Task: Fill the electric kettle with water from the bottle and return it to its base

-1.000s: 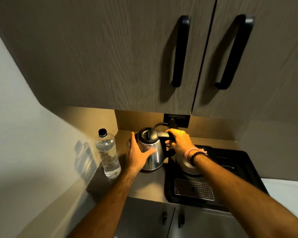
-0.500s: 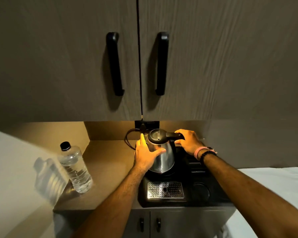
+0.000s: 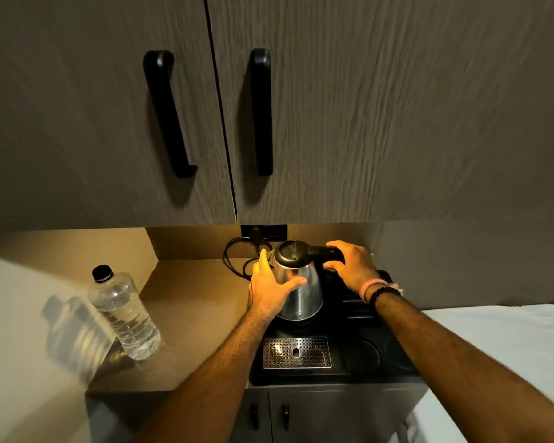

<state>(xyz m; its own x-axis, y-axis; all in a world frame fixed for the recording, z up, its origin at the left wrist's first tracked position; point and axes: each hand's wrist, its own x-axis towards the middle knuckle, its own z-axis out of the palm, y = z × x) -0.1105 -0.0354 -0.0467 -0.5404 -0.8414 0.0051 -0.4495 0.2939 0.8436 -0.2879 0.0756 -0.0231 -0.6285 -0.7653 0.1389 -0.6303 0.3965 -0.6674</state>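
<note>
1 head view, close, angled down at counter (image 3: 186, 302); upper cabinets perhaps motion-blurred.

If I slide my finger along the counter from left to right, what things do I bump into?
Bottle → left hand → kettle → right hand

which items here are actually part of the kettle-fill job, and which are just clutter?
Job:
- kettle, lid closed, left hand on its body, right hand on its handle
- water bottle, capped, upright on the counter
- black tray under the kettle

Lying about:
- drip grate
- power cord
- cabinet handles
</note>
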